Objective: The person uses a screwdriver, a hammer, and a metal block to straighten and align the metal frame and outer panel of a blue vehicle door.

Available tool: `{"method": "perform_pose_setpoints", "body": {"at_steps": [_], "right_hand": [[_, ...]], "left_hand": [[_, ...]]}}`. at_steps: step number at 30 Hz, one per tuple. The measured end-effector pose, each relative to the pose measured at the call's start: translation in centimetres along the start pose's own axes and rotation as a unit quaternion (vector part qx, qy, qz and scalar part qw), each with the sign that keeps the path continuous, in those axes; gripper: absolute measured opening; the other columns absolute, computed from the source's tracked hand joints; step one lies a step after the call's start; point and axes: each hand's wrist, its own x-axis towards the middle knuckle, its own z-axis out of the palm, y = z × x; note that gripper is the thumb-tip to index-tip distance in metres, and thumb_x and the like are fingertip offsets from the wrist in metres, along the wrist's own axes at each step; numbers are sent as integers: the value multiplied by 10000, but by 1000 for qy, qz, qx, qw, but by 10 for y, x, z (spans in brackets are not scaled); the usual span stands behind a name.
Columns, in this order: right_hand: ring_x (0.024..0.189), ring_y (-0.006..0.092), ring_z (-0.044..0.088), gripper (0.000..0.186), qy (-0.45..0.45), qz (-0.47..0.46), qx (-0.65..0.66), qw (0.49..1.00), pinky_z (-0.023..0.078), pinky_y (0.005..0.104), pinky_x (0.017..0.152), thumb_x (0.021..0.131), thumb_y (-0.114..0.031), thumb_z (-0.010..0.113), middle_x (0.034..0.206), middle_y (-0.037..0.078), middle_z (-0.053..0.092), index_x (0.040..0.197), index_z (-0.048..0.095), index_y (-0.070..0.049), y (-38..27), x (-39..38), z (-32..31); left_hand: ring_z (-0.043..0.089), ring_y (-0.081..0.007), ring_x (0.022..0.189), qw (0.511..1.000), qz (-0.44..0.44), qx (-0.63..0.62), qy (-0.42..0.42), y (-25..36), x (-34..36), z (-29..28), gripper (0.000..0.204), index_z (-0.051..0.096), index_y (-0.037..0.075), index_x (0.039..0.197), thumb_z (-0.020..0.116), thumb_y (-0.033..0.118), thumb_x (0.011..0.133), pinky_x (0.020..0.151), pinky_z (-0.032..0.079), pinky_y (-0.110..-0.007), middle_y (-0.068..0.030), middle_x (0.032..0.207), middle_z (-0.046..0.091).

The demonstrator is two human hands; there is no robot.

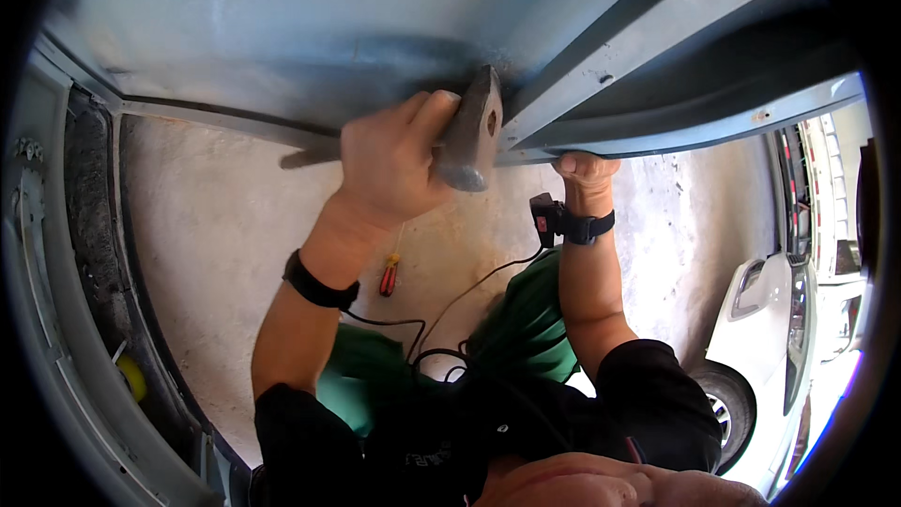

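My left hand [389,160] is wrapped round the handle of a hammer [479,127]. The steel head stands out past the thumb side, near a grey-blue metal panel [291,19], and the handle end shows behind the hand. Whether the head touches the panel I cannot tell. My right hand [587,167] is up at the panel's lower edge, beside a slanting metal rib [638,47]. The panel edge hides most of its fingers, along with anything they may hold. Both wrists wear black straps.
A screwdriver [389,277] with a red and black handle lies on the concrete floor [225,225]. A small black box [544,218] sits at my right wrist, and dark cables run below. Left is a metal frame [89,216]; right, a white car [755,338].
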Motion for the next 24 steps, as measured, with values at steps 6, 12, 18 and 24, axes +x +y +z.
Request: {"method": "perform_pose_setpoints", "body": {"at_steps": [6, 12, 18, 24], "right_hand": [[905, 275, 651, 414, 37, 121, 246, 961, 515, 365, 829, 573, -45, 780, 1013, 113, 693, 970, 672, 9, -25, 18, 27], [1068, 252, 633, 488, -54, -286, -460, 839, 528, 389, 909, 894, -386, 672, 1119, 118, 662, 1176, 581, 1, -7, 7, 1], [1140, 238, 601, 591, -19, -11, -60, 998, 522, 382, 921, 907, -406, 652, 1202, 119, 635, 1290, 485, 13, 10, -18, -17], [1131, 246, 606, 542, -52, -182, -388, 902, 528, 379, 919, 833, -313, 681, 1206, 120, 637, 1239, 516, 6, 5, -16, -12]], "left_hand": [[501, -246, 533, 988, 125, 85, -42, -18, -12, -27, 347, 581, 128, 908, 630, 85, 567, 456, 400, -350, -44, 665, 465], [514, -191, 546, 952, 202, 219, -69, -26, 4, -20, 295, 600, 182, 884, 665, 118, 604, 463, 419, -312, -4, 672, 503], [515, -149, 565, 919, 282, 270, -61, -29, 18, -8, 248, 630, 177, 840, 676, 132, 601, 456, 384, -250, 8, 679, 525], [521, -172, 567, 938, 257, 227, -46, -32, 22, -18, 243, 618, 174, 842, 646, 105, 612, 476, 415, -261, -11, 681, 493]]}}
